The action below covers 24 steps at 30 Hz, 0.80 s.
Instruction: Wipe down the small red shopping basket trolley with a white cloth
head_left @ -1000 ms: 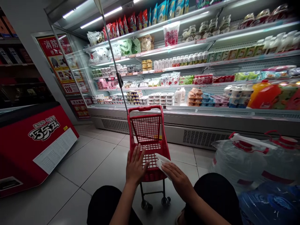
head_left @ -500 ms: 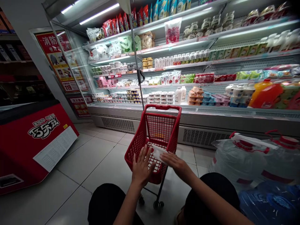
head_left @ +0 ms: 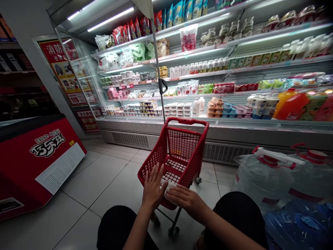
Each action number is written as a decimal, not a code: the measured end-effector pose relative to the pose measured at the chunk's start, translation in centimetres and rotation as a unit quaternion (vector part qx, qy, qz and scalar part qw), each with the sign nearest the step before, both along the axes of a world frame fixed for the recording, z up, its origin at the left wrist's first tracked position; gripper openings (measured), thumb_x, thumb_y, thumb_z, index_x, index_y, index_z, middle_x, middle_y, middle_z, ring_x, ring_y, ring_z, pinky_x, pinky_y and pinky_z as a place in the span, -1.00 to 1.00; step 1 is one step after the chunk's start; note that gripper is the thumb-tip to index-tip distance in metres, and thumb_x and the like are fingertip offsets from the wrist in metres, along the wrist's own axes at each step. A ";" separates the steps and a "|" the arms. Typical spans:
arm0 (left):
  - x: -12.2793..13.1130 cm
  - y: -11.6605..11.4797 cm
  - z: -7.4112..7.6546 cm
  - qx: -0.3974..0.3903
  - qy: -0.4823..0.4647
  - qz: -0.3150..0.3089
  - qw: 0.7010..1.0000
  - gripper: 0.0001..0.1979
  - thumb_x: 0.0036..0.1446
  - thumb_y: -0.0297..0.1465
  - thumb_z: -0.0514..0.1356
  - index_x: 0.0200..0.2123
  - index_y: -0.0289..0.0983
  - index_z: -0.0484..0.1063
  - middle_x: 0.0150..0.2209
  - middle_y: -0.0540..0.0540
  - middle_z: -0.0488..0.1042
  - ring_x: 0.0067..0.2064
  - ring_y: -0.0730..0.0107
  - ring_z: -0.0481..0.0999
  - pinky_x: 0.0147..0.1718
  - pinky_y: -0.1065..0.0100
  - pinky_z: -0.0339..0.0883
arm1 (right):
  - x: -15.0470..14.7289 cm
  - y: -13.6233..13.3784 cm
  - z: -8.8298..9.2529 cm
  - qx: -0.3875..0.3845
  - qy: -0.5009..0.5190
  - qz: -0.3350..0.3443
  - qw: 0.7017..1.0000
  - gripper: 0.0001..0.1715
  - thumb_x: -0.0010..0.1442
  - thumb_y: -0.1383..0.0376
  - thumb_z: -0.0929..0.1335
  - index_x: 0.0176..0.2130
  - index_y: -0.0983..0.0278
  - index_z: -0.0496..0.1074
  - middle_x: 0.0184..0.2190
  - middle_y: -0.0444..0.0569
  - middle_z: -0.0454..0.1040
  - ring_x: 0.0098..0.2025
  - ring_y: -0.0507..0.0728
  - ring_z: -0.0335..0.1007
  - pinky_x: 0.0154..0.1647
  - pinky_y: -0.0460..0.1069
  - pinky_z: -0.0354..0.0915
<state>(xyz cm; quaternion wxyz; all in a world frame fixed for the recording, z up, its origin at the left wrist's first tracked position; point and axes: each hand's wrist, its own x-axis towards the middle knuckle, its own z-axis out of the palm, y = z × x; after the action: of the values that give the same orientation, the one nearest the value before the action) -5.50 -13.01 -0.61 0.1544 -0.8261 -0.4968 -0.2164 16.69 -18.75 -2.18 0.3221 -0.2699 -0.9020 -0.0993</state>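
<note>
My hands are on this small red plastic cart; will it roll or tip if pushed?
It likely rolls: the small red plastic mesh cart stands on caster wheels on glossy floor tiles. Probably light and tippy, given openwork walls and a tall pole.

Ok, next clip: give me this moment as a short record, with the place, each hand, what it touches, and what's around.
place: shop aisle, white tiled floor, lit chiller shelves of packaged goods
left hand: open, flat on the near wall of the small red plastic mesh trolley
right hand: flat on a white cloth, pressed to the trolley's near wall
nearby: red chest freezer at left; large clear water jugs with red caps at right
</note>
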 end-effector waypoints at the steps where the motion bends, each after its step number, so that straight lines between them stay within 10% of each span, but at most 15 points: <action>1: -0.2 0.0 0.0 -0.001 0.001 -0.001 1.000 -0.32 0.48 -0.07 -0.14 0.51 -0.10 -0.32 0.51 -0.10 -0.01 0.49 0.18 0.02 0.39 -0.03 -0.05 | 0.8 0.8 0.2 0.001 0.000 0.000 1.000 -0.41 0.46 0.44 0.20 0.39 0.15 0.22 0.24 -0.06 0.48 0.34 0.06 0.30 0.41 0.12 0.23; 10: 0.1 0.8 0.2 0.012 -0.012 0.004 1.000 -0.35 0.48 -0.09 -0.11 0.51 -0.05 -0.24 0.49 -0.05 0.05 0.49 0.20 0.05 0.41 0.02 -0.08 | 4.3 5.7 0.2 0.007 0.101 -0.162 0.982 -0.23 0.33 0.57 0.19 0.40 0.12 0.22 0.23 -0.01 0.49 0.32 0.14 0.34 0.39 0.25 0.26; 18: -0.5 0.7 0.0 0.024 -0.005 0.001 1.000 -0.33 0.47 -0.08 -0.11 0.51 -0.09 -0.24 0.47 -0.08 0.11 0.48 0.15 0.07 0.42 -0.01 -0.10 | -2.2 -0.7 -0.3 0.035 0.039 -0.045 0.998 -0.34 0.38 0.53 0.20 0.38 0.20 0.26 0.21 -0.05 0.51 0.31 0.09 0.35 0.37 0.10 0.29; 24: -0.5 0.5 -0.1 0.015 -0.001 0.005 1.000 -0.34 0.48 -0.09 -0.12 0.52 -0.08 -0.24 0.48 -0.08 0.09 0.48 0.17 0.06 0.42 0.01 -0.11 | 2.6 3.7 0.9 0.027 0.035 -0.067 0.997 -0.29 0.37 0.53 0.22 0.41 0.13 0.20 0.22 -0.07 0.50 0.29 0.08 0.37 0.41 0.18 0.23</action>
<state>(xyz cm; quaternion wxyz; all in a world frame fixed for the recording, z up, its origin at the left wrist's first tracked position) -6.02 -12.48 -0.74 0.1672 -0.8208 -0.4982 -0.2239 19.29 -15.02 -1.23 0.3537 -0.3239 -0.8670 -0.1353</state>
